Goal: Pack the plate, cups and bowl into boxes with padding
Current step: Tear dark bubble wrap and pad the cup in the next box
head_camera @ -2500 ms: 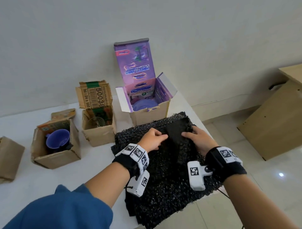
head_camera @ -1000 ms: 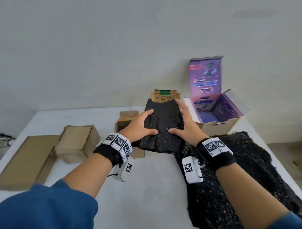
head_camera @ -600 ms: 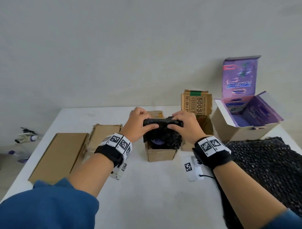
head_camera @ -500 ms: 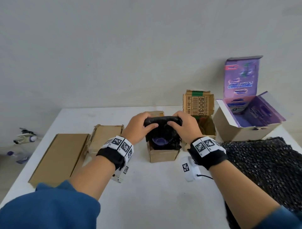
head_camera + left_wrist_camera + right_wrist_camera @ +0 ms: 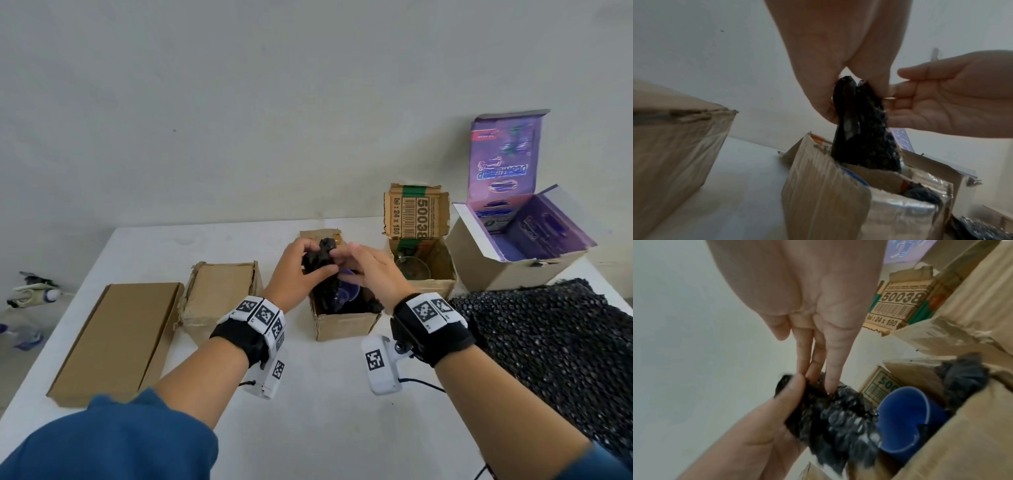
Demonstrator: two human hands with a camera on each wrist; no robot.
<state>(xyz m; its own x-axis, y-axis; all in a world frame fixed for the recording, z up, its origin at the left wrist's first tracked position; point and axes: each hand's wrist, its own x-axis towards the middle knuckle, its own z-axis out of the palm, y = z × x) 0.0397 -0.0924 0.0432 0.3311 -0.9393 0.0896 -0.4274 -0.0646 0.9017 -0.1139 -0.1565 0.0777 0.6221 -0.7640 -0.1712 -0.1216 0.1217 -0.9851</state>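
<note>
Two bare hands met over one small open cardboard box (image 5: 346, 323): the left hand (image 5: 297, 270) pinched one bunched piece of black bubble padding (image 5: 322, 255), the right hand (image 5: 370, 274) beside it with straight fingers. Below that grip sat one blue plastic cup (image 5: 902, 418). Five boxes stood in all: two closed brown ones left of the grip, three open. One large black padding sheet (image 5: 555, 342) lay right.
</note>
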